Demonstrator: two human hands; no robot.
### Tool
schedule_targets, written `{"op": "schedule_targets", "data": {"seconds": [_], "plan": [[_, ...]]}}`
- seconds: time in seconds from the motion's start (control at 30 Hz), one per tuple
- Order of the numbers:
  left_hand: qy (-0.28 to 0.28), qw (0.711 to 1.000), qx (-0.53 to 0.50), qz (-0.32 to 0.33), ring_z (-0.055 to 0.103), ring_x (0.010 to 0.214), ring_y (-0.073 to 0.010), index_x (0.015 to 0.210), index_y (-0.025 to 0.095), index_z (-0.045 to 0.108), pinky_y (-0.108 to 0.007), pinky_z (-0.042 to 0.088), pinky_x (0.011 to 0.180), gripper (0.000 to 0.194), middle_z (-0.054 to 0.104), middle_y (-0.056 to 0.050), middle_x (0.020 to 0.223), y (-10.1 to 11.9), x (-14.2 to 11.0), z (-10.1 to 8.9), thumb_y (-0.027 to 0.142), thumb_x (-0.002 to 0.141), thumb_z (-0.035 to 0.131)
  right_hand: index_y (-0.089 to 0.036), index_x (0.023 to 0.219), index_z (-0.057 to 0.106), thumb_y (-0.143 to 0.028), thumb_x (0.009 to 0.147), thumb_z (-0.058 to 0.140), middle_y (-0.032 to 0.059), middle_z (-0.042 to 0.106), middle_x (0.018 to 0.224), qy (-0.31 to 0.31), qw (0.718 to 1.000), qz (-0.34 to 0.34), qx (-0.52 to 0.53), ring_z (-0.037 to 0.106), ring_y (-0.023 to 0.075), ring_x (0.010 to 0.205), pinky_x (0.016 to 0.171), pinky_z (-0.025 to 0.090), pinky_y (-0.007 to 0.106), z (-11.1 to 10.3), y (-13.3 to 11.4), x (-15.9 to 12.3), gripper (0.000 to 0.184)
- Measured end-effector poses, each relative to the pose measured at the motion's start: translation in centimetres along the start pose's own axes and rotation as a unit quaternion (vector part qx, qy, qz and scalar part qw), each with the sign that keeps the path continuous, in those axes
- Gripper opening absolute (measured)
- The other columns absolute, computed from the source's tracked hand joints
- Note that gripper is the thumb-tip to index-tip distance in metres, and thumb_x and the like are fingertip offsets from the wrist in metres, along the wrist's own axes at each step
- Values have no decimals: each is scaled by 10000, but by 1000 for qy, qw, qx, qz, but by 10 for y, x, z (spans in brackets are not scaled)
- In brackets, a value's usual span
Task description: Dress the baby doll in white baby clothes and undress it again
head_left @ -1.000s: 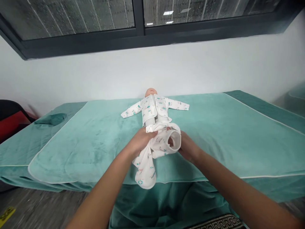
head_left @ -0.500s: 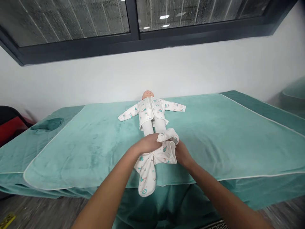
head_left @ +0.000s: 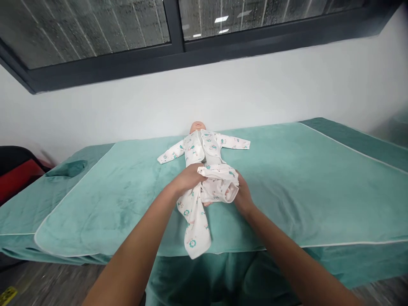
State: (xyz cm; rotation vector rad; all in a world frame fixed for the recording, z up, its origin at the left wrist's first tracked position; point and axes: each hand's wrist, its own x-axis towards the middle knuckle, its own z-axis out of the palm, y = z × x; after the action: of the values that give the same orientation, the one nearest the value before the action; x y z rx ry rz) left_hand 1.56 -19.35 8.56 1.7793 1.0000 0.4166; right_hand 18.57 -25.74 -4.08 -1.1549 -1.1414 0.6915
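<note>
A baby doll (head_left: 198, 126) lies on its back, head toward the wall, arms spread in a white printed jacket (head_left: 194, 149) that is parted at the front. Matching baby pants (head_left: 219, 187) are bunched around the doll's legs, with one trouser leg hanging down toward the near edge. On the left of the waistband my left hand (head_left: 190, 176) is closed on the cloth. My right hand (head_left: 242, 196) grips the pants at the right side, its fingers partly behind the fabric. A bit of the doll's foot shows below the cloth.
The doll lies on a bed with a pale green plush cover (head_left: 95, 204) edged in white piping. Behind it rise a white wall (head_left: 127, 110) and a dark-framed window (head_left: 178, 51). A red and black object (head_left: 22, 174) stands at the far left.
Both hands have moved up the doll's legs, drawing the pants from the lower legs toward the jacket hem. The white upper legs are now mostly covered.
</note>
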Motion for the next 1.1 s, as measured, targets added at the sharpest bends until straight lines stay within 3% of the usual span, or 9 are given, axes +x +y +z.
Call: {"op": "schedule_targets", "data": {"seconds": [0.17, 0.33, 0.4, 0.5, 0.63, 0.73, 0.87, 0.97, 1.1], "plan": [[170, 979, 104, 51, 611, 873, -228, 766, 172, 609, -322, 472, 746, 164, 700, -70, 909, -6, 26, 12, 259, 800, 474, -214, 1062, 607, -441, 807, 625, 65, 667, 1114, 25, 1000, -15, -4, 610, 258, 1022, 895, 475, 405, 1, 1, 13, 341], [250, 962, 102, 47, 608, 888, -222, 779, 185, 593, -334, 453, 801, 147, 685, -55, 901, -13, 40, 17, 194, 794, 447, -229, 948, 602, -426, 795, 582, 27, 678, 981, 20, 997, 48, -64, 605, 249, 934, 830, 474, 379, -5, 4, 36, 250], [234, 970, 52, 33, 606, 914, -231, 803, 178, 607, -332, 454, 804, 106, 680, -49, 913, -16, 39, 13, 196, 752, 515, -231, 941, 608, -389, 757, 601, 17, 681, 942, 3, 993, 86, -85, 602, 248, 916, 820, 477, 379, -9, 7, 44, 243], [112, 989, -97, 4, 612, 943, -241, 891, 161, 626, -328, 461, 810, 206, 675, -51, 942, -21, 31, -2, 228, 698, 651, -223, 1005, 605, -304, 691, 637, 17, 674, 983, -41, 992, 104, -56, 600, 244, 961, 859, 474, 383, -20, 10, 52, 326], [-14, 962, -271, -21, 627, 956, -232, 996, 157, 633, -319, 469, 825, 370, 675, -67, 1000, -36, 21, -19, 263, 671, 773, -252, 1230, 550, -251, 712, 649, 46, 586, 1291, -160, 984, 56, 54, 509, 243, 1226, 970, 440, 377, -35, -10, 58, 527], [-13, 942, -336, -11, 633, 883, -193, 979, 152, 646, -284, 471, 791, 377, 673, -53, 958, -47, 20, -21, 280, 663, 807, -286, 1284, 545, -360, 827, 623, 38, 552, 1357, -215, 976, 25, -2, 493, 235, 1246, 986, 421, 370, -31, -44, 72, 469], [18, 927, -374, -8, 636, 794, -175, 956, 154, 651, -267, 470, 728, 368, 673, -38, 878, -52, 24, -12, 314, 668, 814, -240, 894, 690, -471, 789, 679, 24, 684, 908, -344, 921, -7, -183, 591, 209, 813, 691, 425, 315, 1, -74, 106, 254], [81, 922, -379, -5, 620, 733, -152, 904, 166, 633, -248, 455, 677, 339, 652, -8, 813, -55, 24, -6, 346, 676, 808, -210, 658, 594, -496, 733, 723, -13, 576, 647, -429, 874, -12, -227, 481, 147, 600, 540, 306, 280, 24, -70, 126, 323], [93, 920, -380, 0, 500, 558, -88, 743, 155, 566, -207, 361, 532, 388, 547, 35, 644, -63, 19, -7, 430, 644, 821, -198, 727, 579, -411, 784, 672, -34, 546, 710, -463, 879, 22, -111, 483, 123, 649, 561, 312, 249, 29, -49, 131, 240]]}}
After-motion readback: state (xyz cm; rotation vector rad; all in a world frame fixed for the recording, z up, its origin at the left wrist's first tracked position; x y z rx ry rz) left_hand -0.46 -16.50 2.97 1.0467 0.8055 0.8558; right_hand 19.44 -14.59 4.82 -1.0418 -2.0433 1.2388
